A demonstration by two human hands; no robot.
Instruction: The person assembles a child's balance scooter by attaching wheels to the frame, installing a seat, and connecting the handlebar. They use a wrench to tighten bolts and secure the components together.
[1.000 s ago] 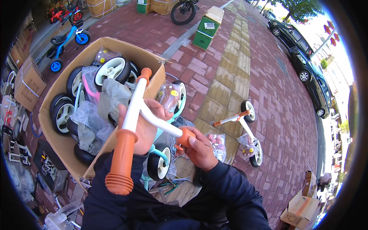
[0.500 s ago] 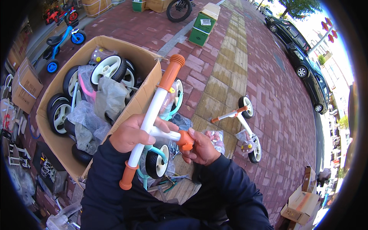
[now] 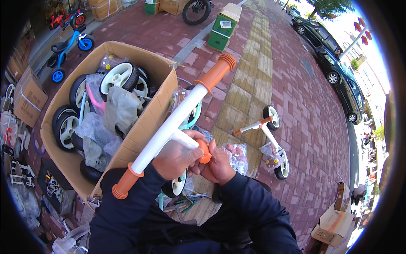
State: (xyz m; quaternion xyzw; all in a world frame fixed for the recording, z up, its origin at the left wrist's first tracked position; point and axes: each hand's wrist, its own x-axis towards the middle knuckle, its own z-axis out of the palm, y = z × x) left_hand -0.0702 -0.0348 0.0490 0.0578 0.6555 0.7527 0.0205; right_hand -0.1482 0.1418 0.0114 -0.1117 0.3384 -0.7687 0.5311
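Observation:
A white T-shaped handlebar (image 3: 171,125) with ribbed orange grips slants across in front of me, its far end up to the right. On the end of its short stem sits an orange collar clamp (image 3: 205,151). My left hand (image 3: 174,161) is closed round the stem just behind the clamp, thumb against it. From the other side, my right hand (image 3: 220,166) pinches the clamp between thumb and fingers. Some fingertips are hidden beneath it. Below my hands, a black-tyred white wheel (image 3: 179,185) on a mint-green frame is partly covered.
At left stands an open carton (image 3: 165,91) of wheels and plastic-wrapped parts. A white-and-orange balance bike (image 3: 270,136) lies on the paving to the right. Near it is a clear bag of small parts (image 3: 237,156). Green-handled pliers (image 3: 188,204) lie below my hands.
The handlebar has turned clockwise, its far grip swinging right. My left hand has shifted from the crossbar junction to the stem by the clamp. My right hand stays at the clamp.

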